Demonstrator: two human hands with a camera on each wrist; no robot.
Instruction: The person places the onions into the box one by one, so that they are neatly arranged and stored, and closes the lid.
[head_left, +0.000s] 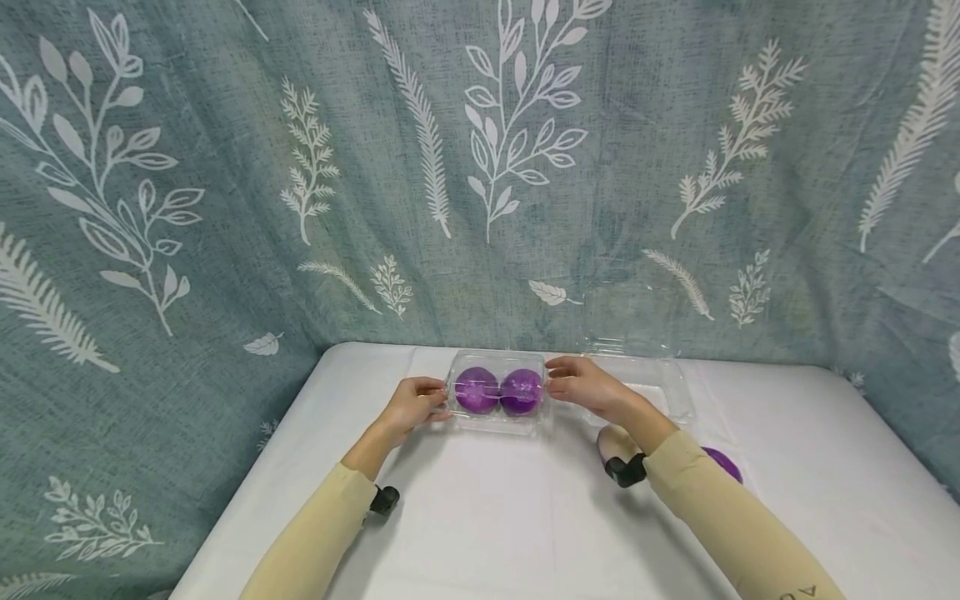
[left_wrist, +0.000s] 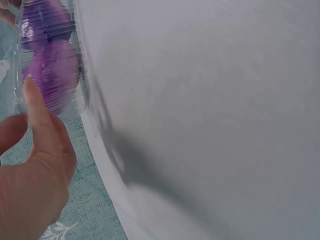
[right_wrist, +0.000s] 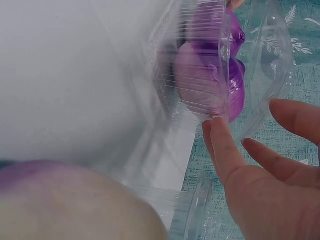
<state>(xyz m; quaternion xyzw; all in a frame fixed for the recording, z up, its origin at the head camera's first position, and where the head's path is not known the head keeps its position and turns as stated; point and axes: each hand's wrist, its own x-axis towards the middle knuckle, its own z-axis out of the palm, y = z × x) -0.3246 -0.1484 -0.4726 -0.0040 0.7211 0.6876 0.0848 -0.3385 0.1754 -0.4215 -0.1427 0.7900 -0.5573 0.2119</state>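
Two round purple vegetables (head_left: pixel 476 390) (right_wrist: pixel 200 80) sit side by side in a clear plastic container (head_left: pixel 495 423). Its transparent lid (right_wrist: pixel 272 65) stands partly away from the base in the right wrist view. At the container's left end, my left hand (head_left: pixel 408 407) (left_wrist: pixel 37 165) touches it with extended fingers, the thumb near its corner. My right hand (head_left: pixel 592 387) (right_wrist: pixel 265 175) is at the other end, two fingertips against the base, thumb and another finger spread by the lid.
Behind my right hand lies another clear container (head_left: pixel 678 392), its lid raised. A purple-and-white vegetable (head_left: pixel 613 442) (right_wrist: pixel 75 205) and another purple one (head_left: pixel 723 463) are partly hidden by my right arm. A patterned green curtain (head_left: pixel 450 167) hangs behind the white table (head_left: pixel 480 517).
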